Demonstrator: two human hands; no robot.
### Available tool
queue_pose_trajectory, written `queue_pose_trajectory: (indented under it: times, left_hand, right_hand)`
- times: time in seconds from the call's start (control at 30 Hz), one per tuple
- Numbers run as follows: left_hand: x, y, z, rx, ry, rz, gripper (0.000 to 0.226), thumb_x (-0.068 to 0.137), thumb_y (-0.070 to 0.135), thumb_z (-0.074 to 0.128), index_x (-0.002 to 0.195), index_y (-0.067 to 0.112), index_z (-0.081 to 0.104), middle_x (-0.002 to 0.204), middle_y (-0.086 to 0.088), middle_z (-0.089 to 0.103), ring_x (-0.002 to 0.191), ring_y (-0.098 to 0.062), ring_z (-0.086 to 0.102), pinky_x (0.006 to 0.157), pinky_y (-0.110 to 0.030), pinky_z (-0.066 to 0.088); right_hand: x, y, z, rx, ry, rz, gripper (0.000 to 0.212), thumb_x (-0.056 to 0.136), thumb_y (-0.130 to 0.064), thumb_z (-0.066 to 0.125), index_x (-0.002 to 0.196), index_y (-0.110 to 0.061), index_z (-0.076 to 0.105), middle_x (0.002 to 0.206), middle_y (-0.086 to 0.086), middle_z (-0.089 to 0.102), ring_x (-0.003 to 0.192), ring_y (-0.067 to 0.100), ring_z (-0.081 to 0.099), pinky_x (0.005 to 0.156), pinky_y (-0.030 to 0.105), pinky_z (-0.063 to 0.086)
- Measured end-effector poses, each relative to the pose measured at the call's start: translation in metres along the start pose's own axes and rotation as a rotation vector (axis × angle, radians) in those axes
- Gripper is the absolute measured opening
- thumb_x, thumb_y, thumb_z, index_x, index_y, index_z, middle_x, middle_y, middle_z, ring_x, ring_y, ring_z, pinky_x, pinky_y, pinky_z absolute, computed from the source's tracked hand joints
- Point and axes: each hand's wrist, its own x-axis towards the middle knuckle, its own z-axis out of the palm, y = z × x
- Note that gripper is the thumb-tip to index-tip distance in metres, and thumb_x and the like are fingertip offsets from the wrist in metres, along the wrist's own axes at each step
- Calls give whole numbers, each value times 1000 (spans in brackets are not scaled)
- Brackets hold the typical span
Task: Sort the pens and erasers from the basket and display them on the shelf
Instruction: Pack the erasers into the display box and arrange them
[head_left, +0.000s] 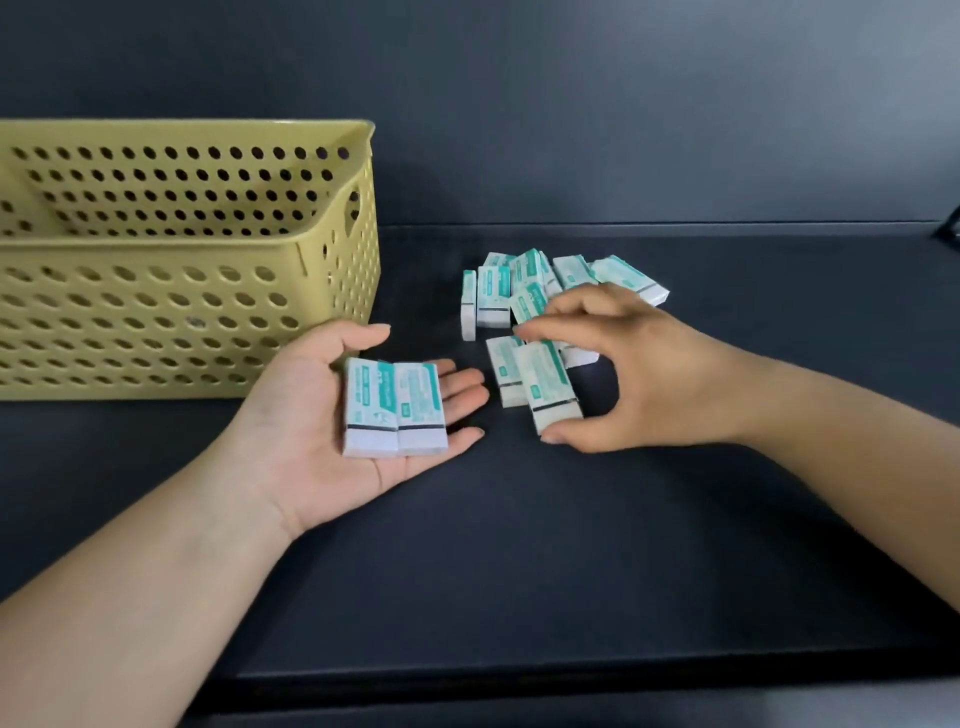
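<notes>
**Two erasers on an open palm, a third in the pinch**

While your left hand (358, 410) lay palm up at centre frame, fingers straight and together, two white erasers in teal-printed sleeves (394, 408) rested loose on it, side by side. Your right hand (639, 374) pinched another white eraser (549, 388) by its ends between thumb and fingertips, just below the scattered eraser pile (535, 291) on the dark shelf surface (519, 545). The perforated yellow plastic basket (182, 312) stood at upper left. Nothing gripped the palm's pair, so a tilt could have spilled them.
</notes>
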Motion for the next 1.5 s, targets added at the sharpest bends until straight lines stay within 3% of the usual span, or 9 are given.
queue_pose_trajectory:
  times: [0.23,0.47,0.63,0.77,0.9,1.03,1.2,1.33,1.5]
  left_hand:
    - [3,2,-4,-3,7,-20,44,87,28,45,101,-12,57,95,-29,67,88,-35,68,78,-50,48]
    - [7,1,-6,12,-4,-30,50,88,37,46,100,-10,58,94,-27,68,88,-31,67,80,-48,49]
    - [9,-3,-2,-15,-63,-6,53,77,41,57,103,-5,59,96,-23,69,93,-30,67,83,-48,50]
    - [9,-9,6,-25,-256,47,42,65,38,62,93,7,69,94,-13,70,81,-24,70,74,-51,54]
    - [10,-13,6,-7,-336,68,21,67,23,58,79,9,71,84,-11,70,75,-22,70,72,-46,54]
    - [8,-13,6,56,-339,59,18,65,15,56,66,10,74,76,-8,70,66,-18,69,62,-34,57]
    - [11,-12,7,-51,-231,32,31,62,6,58,93,1,63,84,-16,71,69,-22,70,59,-40,58]
    - [16,-11,7,-97,-198,28,46,58,4,59,104,2,61,84,-12,70,65,-18,68,55,-34,57]
    - [21,-9,7,-97,-223,14,53,56,1,57,108,9,58,74,-6,60,57,-13,56,54,-25,51]
  right_hand:
    - [37,3,3,-195,-106,-8,71,66,-52,69,129,-28,45,127,-12,45,124,9,30,107,24,19]
    - [33,-1,-1,-134,-73,36,67,62,-46,76,120,-32,45,107,-18,47,110,3,35,93,13,16]
    - [22,-20,-22,371,44,111,61,49,-39,81,96,-46,43,101,-21,53,97,4,53,82,16,47]
    - [24,-45,-15,240,44,10,69,50,-40,78,104,-44,35,101,-19,53,106,-2,46,96,15,30]
    - [25,-49,0,185,81,-2,81,58,-34,80,124,-33,33,92,-26,46,96,-11,39,89,4,17]
    - [21,-49,6,191,78,-4,100,57,-36,81,137,-33,21,99,-21,44,114,6,36,102,22,21]
    - [9,-21,-17,341,34,107,98,49,-53,74,128,-52,16,124,-26,38,127,0,28,105,22,25]
    - [10,21,-31,84,56,280,93,62,-40,77,139,-40,25,138,-18,32,128,0,18,105,23,18]
    - [22,42,-9,-51,-11,243,88,66,-47,72,141,-31,29,143,-8,34,135,9,14,110,30,8]
